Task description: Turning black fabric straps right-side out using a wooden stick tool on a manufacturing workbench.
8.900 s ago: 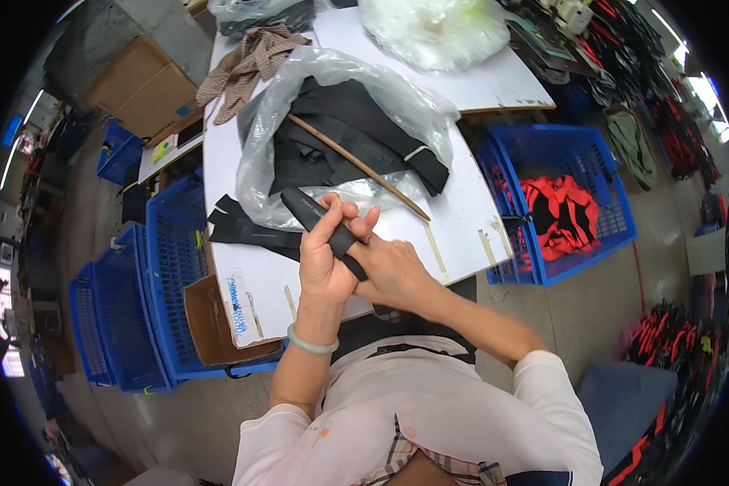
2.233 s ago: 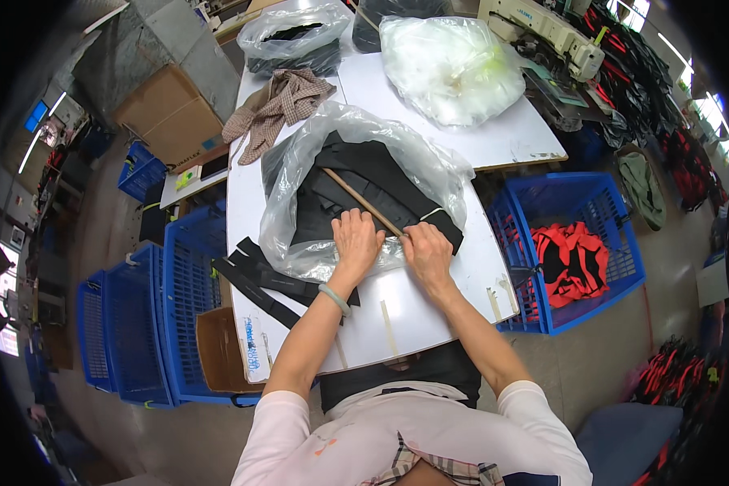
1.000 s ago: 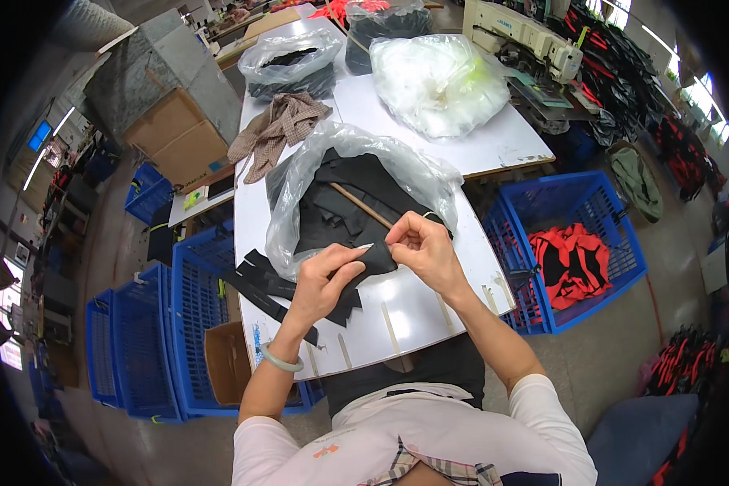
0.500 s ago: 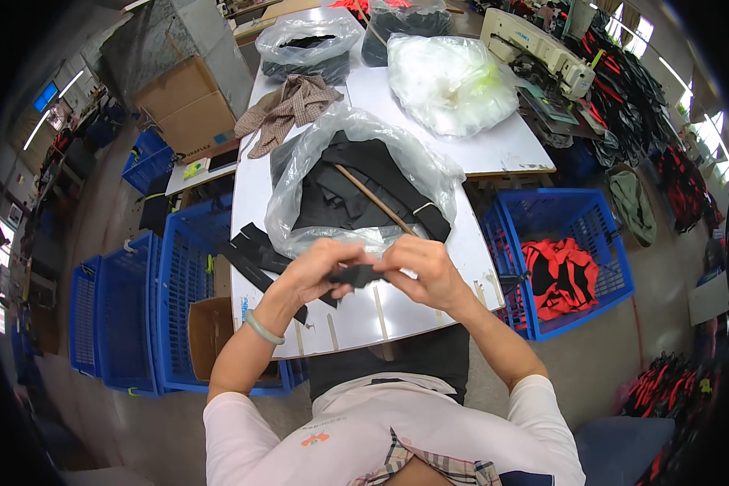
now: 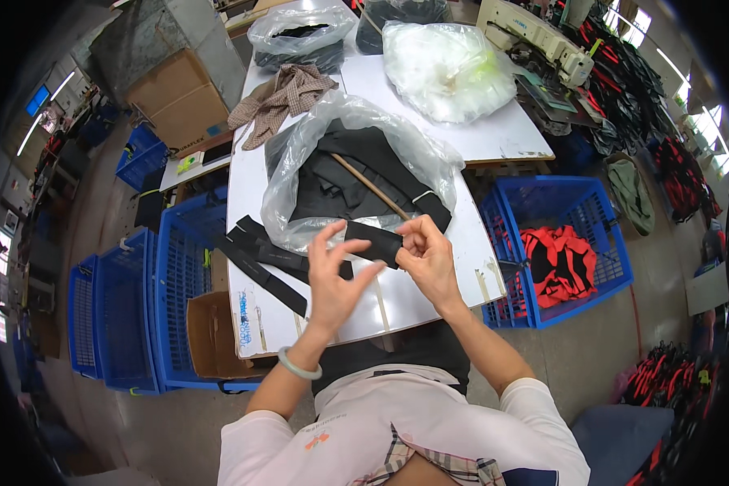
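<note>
A short, flat black fabric piece (image 5: 374, 244) is pinched at its right end by my right hand (image 5: 428, 263), above the white table. At its left end my left hand (image 5: 336, 279) has its fingers spread apart; whether a fingertip touches the fabric I cannot tell. Just beyond is an open clear plastic bag (image 5: 280, 190) filled with black fabric pieces (image 5: 356, 188). A thin wooden stick (image 5: 370, 186) lies across them, its near end close to my right fingers. Several black strips (image 5: 271, 257) lie on the table left of my hands.
The white table (image 5: 478, 279) has a checked brown cloth (image 5: 283, 105), a bag of white material (image 5: 449, 73) and another open bag (image 5: 304, 40) farther back. Blue crates flank it, one (image 5: 571, 190) holding red-and-black pieces (image 5: 560, 263). A sewing machine (image 5: 535, 40) stands at far right.
My left hand has opened and come away from its closed grip on the black fabric piece. The piece is spread flatter, and my right hand still pinches it.
</note>
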Demonstrator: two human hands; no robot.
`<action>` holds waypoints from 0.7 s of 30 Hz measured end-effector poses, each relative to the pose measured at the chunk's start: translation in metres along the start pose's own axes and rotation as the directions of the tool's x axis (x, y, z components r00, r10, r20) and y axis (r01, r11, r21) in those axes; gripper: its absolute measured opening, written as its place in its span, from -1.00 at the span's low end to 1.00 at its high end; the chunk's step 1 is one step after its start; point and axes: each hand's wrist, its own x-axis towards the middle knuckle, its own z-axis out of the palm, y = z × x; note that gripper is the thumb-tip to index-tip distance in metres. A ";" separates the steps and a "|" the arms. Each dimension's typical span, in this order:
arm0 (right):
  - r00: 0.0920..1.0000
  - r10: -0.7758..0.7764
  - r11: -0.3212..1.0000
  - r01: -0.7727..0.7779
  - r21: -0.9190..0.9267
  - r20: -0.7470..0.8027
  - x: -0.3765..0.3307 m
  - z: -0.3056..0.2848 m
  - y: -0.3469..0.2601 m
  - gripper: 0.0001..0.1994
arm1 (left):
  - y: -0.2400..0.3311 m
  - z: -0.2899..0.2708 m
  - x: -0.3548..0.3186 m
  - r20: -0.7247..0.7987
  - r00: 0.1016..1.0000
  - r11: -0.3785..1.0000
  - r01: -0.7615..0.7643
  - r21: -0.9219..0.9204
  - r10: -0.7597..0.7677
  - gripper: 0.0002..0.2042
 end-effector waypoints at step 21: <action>0.974 -0.228 0.851 0.202 -0.485 0.005 -0.006 0.014 0.060 -0.92 | -0.003 0.054 -0.019 -0.087 0.981 0.930 0.192 0.312 -0.173 -0.93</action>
